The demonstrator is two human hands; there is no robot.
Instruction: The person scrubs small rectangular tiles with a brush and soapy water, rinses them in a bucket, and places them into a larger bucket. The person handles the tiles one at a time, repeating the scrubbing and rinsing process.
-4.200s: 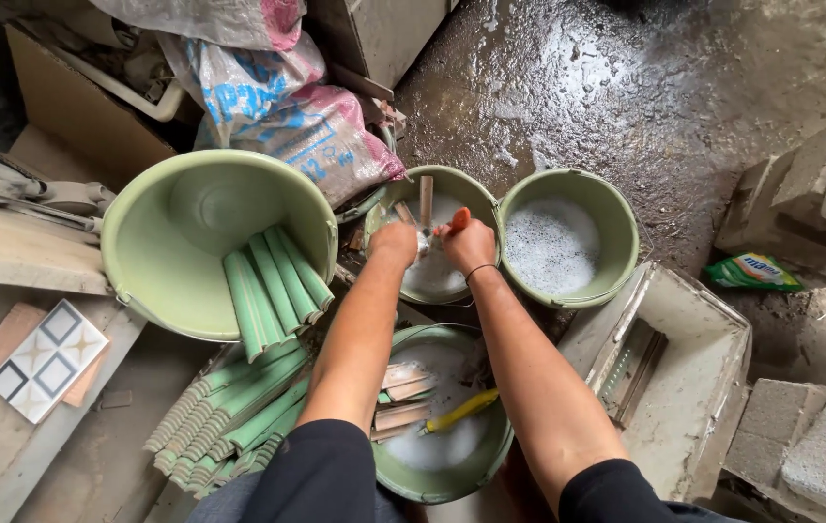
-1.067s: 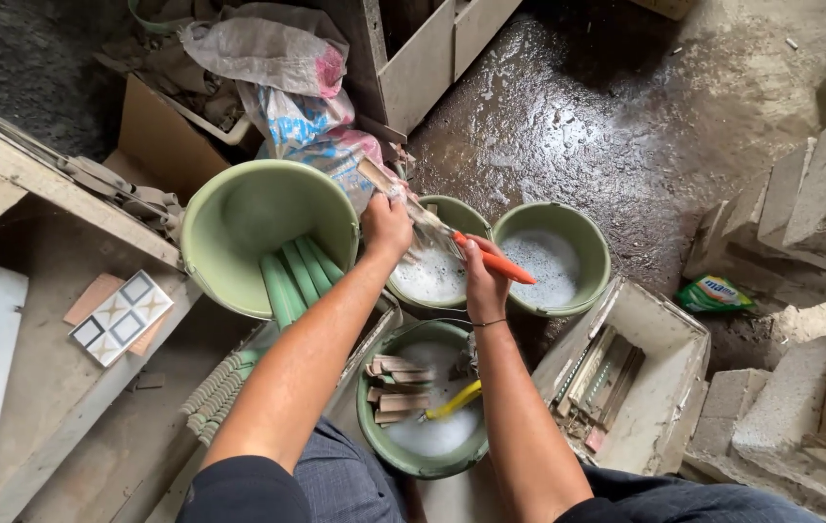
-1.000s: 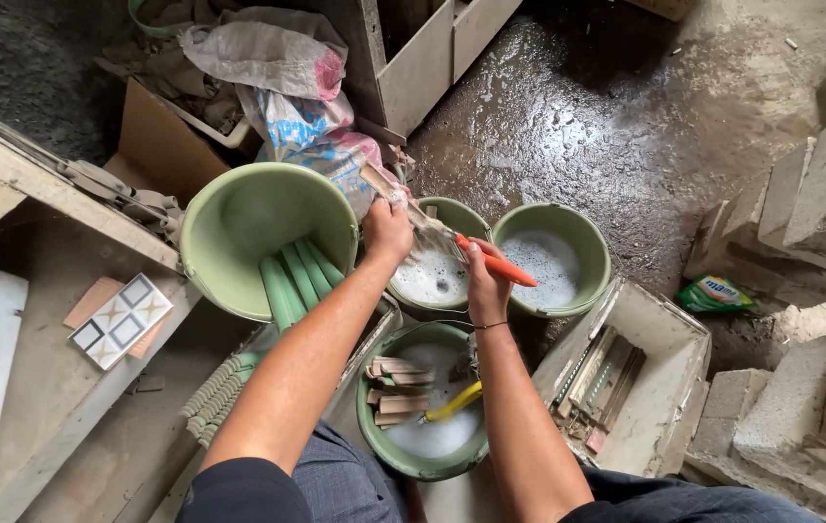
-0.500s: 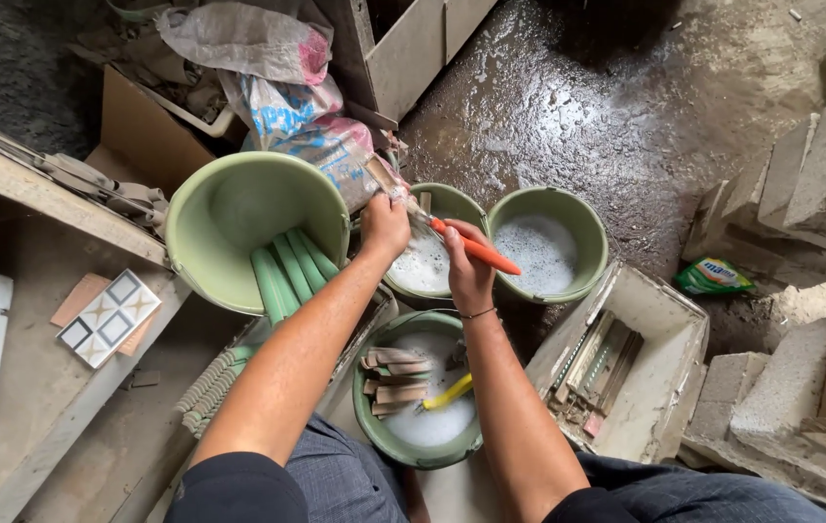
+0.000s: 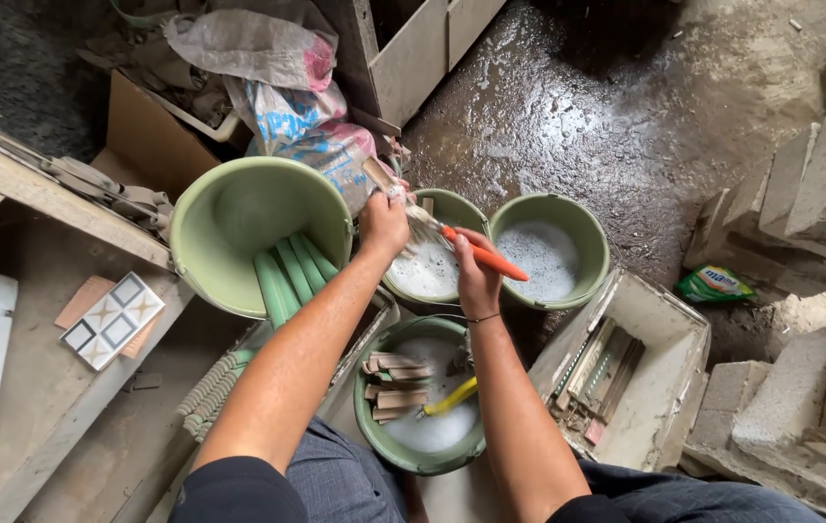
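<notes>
My left hand point(image 5: 385, 225) grips a narrow beige tile strip point(image 5: 377, 175), tilted up to the left above a green bucket of soapy water point(image 5: 452, 205). My right hand point(image 5: 476, 275) holds an orange-handled brush point(image 5: 486, 258) whose bristles rest against the strip near my left hand. Close to my knees, another green bucket point(image 5: 384, 453) holds suds, several brownish tile strips point(image 5: 395, 382) and a yellow-handled brush point(image 5: 450, 398).
A large tilted green bucket point(image 5: 202, 208) holds green trim tiles point(image 5: 285, 273), with more stacked below point(image 5: 214, 387). A third sudsy bucket point(image 5: 592, 232) stands right. A white tub point(image 5: 679, 363) holds strips. A patterned tile point(image 5: 113, 320), sacks point(image 5: 287, 102), concrete blocks point(image 5: 820, 184) and a wet floor surround me.
Four seconds ago both hands were down in the soapy bucket. Since then the strip came up to the left, and the brush keeps shifting slightly along it.
</notes>
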